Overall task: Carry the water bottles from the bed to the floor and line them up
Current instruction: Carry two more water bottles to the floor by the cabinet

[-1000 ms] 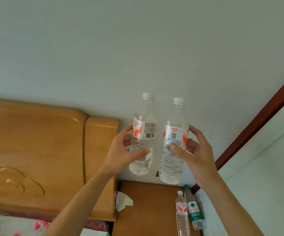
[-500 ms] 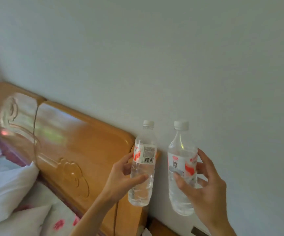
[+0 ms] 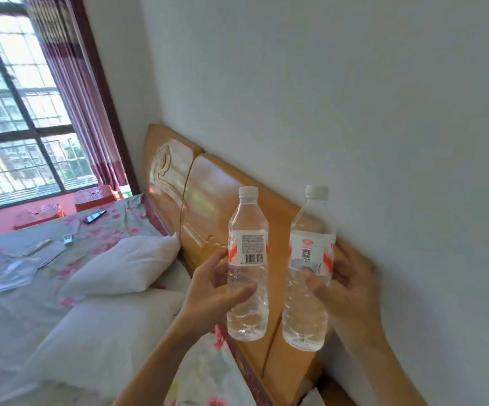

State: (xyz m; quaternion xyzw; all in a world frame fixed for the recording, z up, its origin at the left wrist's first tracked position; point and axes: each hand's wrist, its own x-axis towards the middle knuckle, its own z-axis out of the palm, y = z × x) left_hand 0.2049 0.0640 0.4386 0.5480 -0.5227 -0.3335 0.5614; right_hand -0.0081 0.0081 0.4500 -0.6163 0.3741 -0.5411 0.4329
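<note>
I hold two clear water bottles upright in the air, in front of the wooden headboard (image 3: pixel 208 194). My left hand (image 3: pixel 212 291) grips the left bottle (image 3: pixel 247 259), which has a white cap and a red-and-white label with a barcode. My right hand (image 3: pixel 344 285) grips the right bottle (image 3: pixel 309 268), same kind, its label showing a QR code. The two bottles stand side by side, a small gap between them. The bed (image 3: pixel 11 303) with its floral sheet lies below and to the left.
Two white pillows (image 3: pixel 126 262) lie by the headboard. A phone (image 3: pixel 94 215) and papers (image 3: pixel 43 250) rest on the bed further off. A barred window (image 3: pixel 11 112) with dark red curtains (image 3: pixel 76 92) is at the far left. The white wall (image 3: pixel 354 98) is close on the right.
The view has swung left: the nightstand and the bottles standing beside it have left the frame, and the bed, pillows and window have come in. Both hands still hold their bottles.
</note>
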